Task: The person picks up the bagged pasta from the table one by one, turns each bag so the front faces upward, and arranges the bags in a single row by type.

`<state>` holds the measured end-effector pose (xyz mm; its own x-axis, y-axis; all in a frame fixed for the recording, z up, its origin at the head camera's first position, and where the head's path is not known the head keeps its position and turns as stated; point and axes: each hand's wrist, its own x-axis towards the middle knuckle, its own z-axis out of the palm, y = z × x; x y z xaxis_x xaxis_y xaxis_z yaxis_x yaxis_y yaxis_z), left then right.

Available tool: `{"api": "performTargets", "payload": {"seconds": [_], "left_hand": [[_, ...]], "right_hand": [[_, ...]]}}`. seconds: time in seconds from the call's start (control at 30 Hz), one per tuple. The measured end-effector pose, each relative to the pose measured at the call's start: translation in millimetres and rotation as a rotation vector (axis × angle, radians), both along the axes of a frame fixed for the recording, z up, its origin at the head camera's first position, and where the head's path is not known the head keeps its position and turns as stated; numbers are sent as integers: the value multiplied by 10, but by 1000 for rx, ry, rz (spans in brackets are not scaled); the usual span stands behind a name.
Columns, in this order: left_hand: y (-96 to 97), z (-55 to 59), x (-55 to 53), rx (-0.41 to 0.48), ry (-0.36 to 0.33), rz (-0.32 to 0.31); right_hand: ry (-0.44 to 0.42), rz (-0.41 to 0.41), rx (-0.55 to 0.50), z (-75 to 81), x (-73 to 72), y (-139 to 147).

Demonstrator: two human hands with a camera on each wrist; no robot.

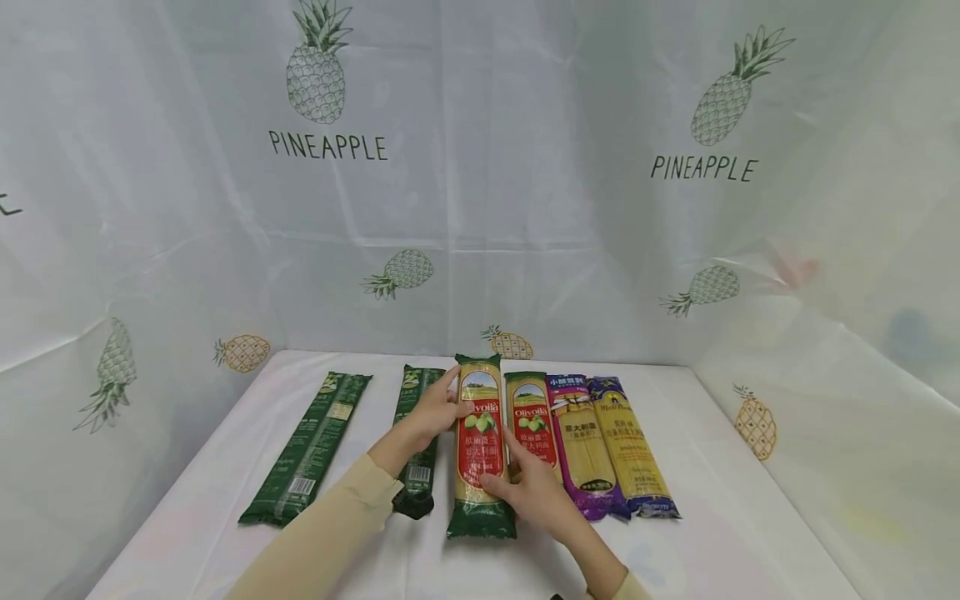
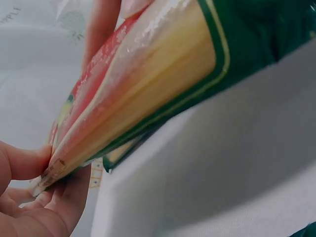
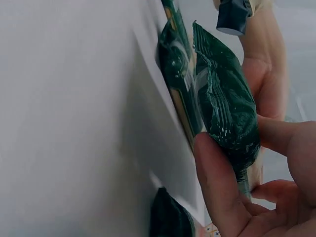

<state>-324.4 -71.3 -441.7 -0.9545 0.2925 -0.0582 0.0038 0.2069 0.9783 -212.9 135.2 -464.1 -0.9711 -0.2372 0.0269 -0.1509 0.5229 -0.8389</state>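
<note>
Both hands hold a spaghetti packet (image 1: pixel 478 454) with a red Olivoila label and green ends, raised off the table. My left hand (image 1: pixel 435 412) pinches its upper left edge; thumb on the front, fingers behind, as the left wrist view shows on the packet's side (image 2: pixel 148 84). Lower down, my right hand (image 1: pixel 536 492) grips the right edge. In the right wrist view the packet's crimped green end (image 3: pixel 227 98) sits between the right thumb and fingers (image 3: pixel 217 182). A second Olivoila packet (image 1: pixel 531 412) lies just to the right, partly behind the right hand.
A green packet (image 1: pixel 420 450) lies back side up left of the held one, partly behind the left arm; another green packet (image 1: pixel 311 450) is farther left. On the right lie a purple pasta packet (image 1: pixel 585 442) and a yellow-and-blue one (image 1: pixel 633 450). A pineapple-print curtain (image 1: pixel 525 192) hangs behind the white table (image 1: pixel 720 533).
</note>
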Motion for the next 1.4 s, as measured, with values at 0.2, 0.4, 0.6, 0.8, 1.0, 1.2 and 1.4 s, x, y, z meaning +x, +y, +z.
{"api": "performTargets", "payload": {"seconds": [0.2, 0.4, 0.6, 0.8, 1.0, 1.2, 1.4], "left_hand": [[46, -69, -164, -6, -25, -22], [114, -126, -320, -19, -42, -33], [183, -216, -428, -58, -63, -26], [250, -305, -480, -153, -49, -10], [257, -327, -501, -198, -10, -5], [251, -297, -493, -280, 14, 6], [226, -291, -487, -363, 51, 19]], "right_hand": [[11, 60, 49, 75, -128, 44], [32, 67, 140, 82, -303, 42], [-14, 14, 208, 20, -428, 7], [-17, -5, 243, -30, -483, -12], [-13, -7, 296, -65, -525, -23], [-16, -3, 289, -91, -539, -15], [38, -11, 334, -121, -565, -5]]}}
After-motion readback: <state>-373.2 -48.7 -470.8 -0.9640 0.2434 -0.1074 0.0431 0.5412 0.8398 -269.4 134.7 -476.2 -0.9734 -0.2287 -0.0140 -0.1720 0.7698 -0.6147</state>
